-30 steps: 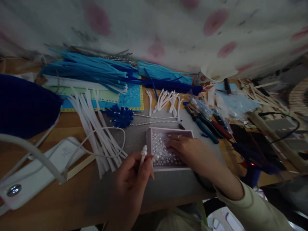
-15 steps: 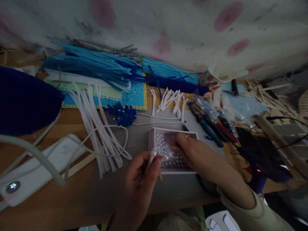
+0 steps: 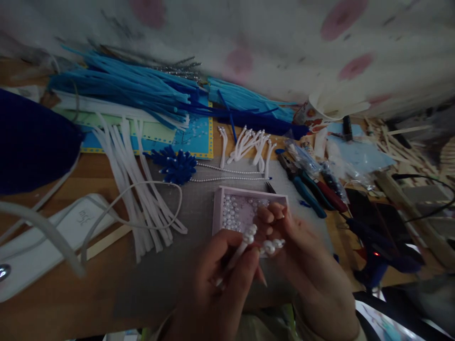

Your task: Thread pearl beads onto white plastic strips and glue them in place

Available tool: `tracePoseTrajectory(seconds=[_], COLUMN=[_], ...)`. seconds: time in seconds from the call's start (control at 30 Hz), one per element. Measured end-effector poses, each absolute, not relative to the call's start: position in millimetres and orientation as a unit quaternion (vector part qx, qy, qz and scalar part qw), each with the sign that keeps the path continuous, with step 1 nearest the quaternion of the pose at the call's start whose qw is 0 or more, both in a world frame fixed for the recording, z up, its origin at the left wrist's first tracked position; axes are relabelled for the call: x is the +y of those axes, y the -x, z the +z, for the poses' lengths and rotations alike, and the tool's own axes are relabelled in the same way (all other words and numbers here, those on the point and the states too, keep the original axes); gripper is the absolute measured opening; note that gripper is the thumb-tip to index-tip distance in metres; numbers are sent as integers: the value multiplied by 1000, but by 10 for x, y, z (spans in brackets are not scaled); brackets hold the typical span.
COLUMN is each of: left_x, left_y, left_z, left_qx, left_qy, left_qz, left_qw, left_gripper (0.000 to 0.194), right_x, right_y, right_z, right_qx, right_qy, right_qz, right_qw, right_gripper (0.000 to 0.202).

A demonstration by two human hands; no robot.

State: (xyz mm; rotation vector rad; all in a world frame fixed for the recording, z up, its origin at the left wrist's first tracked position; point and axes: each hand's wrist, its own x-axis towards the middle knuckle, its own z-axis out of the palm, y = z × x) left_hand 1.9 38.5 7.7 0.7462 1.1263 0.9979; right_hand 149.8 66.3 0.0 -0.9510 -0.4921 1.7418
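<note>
My left hand is closed on a white stem that has pearl beads at its top. A second short row of pearls sticks out to the right from the left fingertips. Close beside it, my right hand has its fingers curled with the palm turned up; what it holds, if anything, is too small to make out. Behind both hands lies a pale pink box with loose pearls in it, partly covered by the fingers.
Blue pipe cleaners and white ones lie left. A blue beaded flower and finished white stems sit behind the box. Pliers, a glue gun and a paper cup stand right; a white cable loops left.
My right hand has come out of the pearl box and turned palm up beside the left. My left hand has moved right with the stem, and the view has shifted slightly.
</note>
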Motion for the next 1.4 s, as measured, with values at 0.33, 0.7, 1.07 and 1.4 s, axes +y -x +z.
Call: tracePoseTrajectory(seconds=[0.33, 0.7, 1.07, 1.4], left_x=[395, 398, 403, 410], left_y=[-42, -18, -7, -6], left_z=[25, 46, 35, 50], left_qx=[483, 498, 495, 496], left_qy=[-344, -349, -370, -358], left_qz=[424, 407, 410, 395], left_qw=[684, 682, 671, 685], left_gripper=[21, 23, 29, 28], right_x=[598, 579, 566, 584], right_y=[-1472, -1465, -1474, -1477], right_z=[10, 9, -34, -11], right_qx=[-194, -229, -283, -292], right_qy=[368, 394, 410, 437], right_qz=[751, 711, 665, 647], right_qw=[513, 536, 556, 552], right_gripper=[16, 15, 14, 16])
